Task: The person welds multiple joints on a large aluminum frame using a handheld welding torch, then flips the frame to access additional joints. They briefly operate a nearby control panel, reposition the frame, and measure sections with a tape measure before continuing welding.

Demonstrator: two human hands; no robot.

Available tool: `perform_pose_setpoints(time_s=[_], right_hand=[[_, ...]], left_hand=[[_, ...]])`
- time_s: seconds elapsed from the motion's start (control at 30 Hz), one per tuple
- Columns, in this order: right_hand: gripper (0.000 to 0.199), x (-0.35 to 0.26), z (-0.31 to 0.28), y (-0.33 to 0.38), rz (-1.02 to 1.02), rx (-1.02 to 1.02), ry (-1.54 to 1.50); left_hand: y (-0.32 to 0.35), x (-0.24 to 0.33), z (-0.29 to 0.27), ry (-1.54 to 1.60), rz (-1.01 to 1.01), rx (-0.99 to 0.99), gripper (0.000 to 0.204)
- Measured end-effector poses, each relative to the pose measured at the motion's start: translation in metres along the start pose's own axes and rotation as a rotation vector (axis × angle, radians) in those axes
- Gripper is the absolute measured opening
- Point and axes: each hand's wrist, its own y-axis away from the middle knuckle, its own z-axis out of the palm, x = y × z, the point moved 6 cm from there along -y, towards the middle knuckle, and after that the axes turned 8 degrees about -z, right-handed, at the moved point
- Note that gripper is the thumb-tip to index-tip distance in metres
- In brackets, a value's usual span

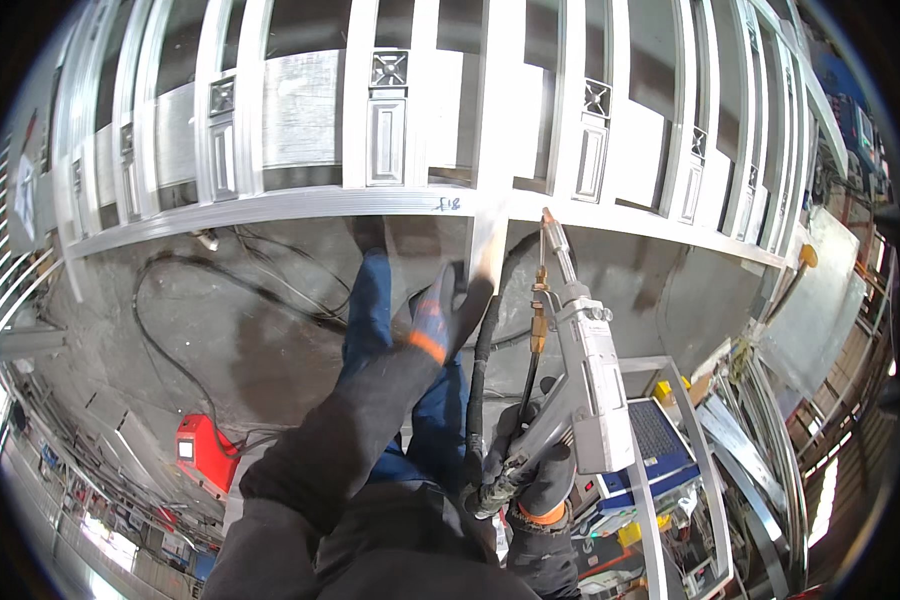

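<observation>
Grey floor [90, 345] spread under a pale metal frame, seen from the head view. Its lower rail [270, 206] crossed ahead of the person, with the broad post [496, 120] running down past the rail's edge. The right hand [548, 480] had its fingers closed round the grip of the gun [598, 375], whose tip stood at the rail just right of the post; contact could not be told. The left hand [450, 308] lay by the post's lower end, its grasp too hidden to judge. The step seemed to be lining the tip up with that joint; the next move probably called for a steady wrist. Open floor lay leftward, crossed by a cable [155, 345] near the red box [206, 455]; rightward, the blue machine [670, 450] left less room.
</observation>
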Motion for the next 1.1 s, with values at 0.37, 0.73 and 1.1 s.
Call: perform_pose_setpoints(time_s=[0.37, 0.73, 1.1], right_hand=[[0.075, 0.013, 0.024, -0.007, -0.024, 0.089, 0.207], [0.075, 0.010, 0.033, -0.013, -0.038, 0.091, 0.206], [0.027, 0.005, 0.012, 0.004, -0.034, 0.031, 0.201]], left_hand=[[0.094, -0.088, -0.226, -1.229, -0.046, 0.341, 0.038], [0.108, -0.070, -0.202, -1.239, -0.004, 0.380, 0.023], [0.079, -0.183, -0.283, -1.012, -0.174, 0.284, 0.030]])
